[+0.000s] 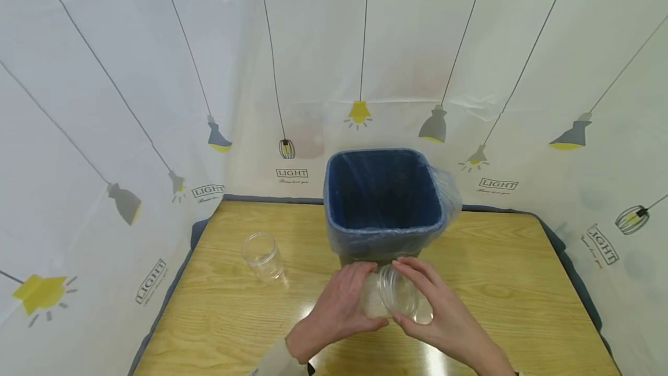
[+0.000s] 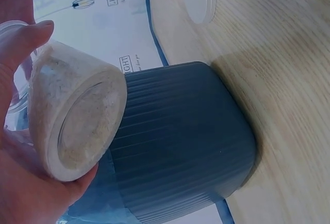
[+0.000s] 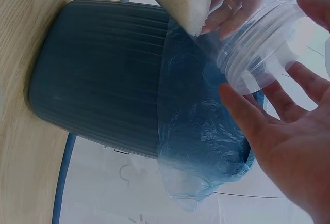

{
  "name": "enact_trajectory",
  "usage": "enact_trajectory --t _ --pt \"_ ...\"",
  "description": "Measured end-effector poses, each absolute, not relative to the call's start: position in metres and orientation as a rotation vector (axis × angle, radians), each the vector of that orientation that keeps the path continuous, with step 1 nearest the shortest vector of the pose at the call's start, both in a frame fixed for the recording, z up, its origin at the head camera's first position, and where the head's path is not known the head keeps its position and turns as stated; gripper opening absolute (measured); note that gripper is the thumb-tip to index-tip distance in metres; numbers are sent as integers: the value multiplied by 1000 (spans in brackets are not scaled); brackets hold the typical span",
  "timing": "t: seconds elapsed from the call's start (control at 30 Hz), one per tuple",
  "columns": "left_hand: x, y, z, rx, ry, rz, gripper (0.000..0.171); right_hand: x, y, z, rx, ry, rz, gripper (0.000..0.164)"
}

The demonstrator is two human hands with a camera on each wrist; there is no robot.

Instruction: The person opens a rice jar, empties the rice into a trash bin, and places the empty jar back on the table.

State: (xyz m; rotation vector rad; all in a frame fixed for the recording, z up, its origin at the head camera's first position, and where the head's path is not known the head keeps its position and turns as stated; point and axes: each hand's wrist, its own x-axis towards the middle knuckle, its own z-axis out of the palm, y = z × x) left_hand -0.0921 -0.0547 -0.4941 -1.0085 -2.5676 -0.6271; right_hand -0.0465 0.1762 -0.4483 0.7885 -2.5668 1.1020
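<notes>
A clear plastic jar (image 1: pixel 373 297) with white rice in its lower part lies tilted on its side between both hands, in front of the bin. My left hand (image 1: pixel 341 300) grips its body, the thumb and fingers on opposite sides. Around the clear, ribbed mouth end my right hand (image 1: pixel 443 312) holds with thumb and fingertips. In the left wrist view the round base of the jar (image 2: pixel 85 126) faces the camera. Rice (image 3: pixel 185 2) is banked towards the base in the right wrist view, and a few grains stick to the clear wall.
Just beyond the hands stands a dark blue bin (image 1: pixel 386 190), its mouth upward, with a thin plastic liner (image 1: pixel 449 190) folded over the rim. To the left, a clear cup (image 1: pixel 262 257) stands on the wooden table (image 1: pixel 209 318). A lamp-printed sheet (image 1: pixel 313 45) surrounds the table's back and sides.
</notes>
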Motion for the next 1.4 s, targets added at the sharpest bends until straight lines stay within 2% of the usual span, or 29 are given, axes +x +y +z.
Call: enact_trajectory --t 0.4,0.73,1.4 --pt "-88 -61 -498 -962 -2477 -1035 101 -44 197 -463 649 -2440 1462 81" --pt "-88 -71 -498 -940 -2417 -1204 100 -47 235 -488 296 -2746 1292 69" --pt "-88 -79 -497 -900 -2407 -1218 103 -69 289 -558 50 -3212 882 82"
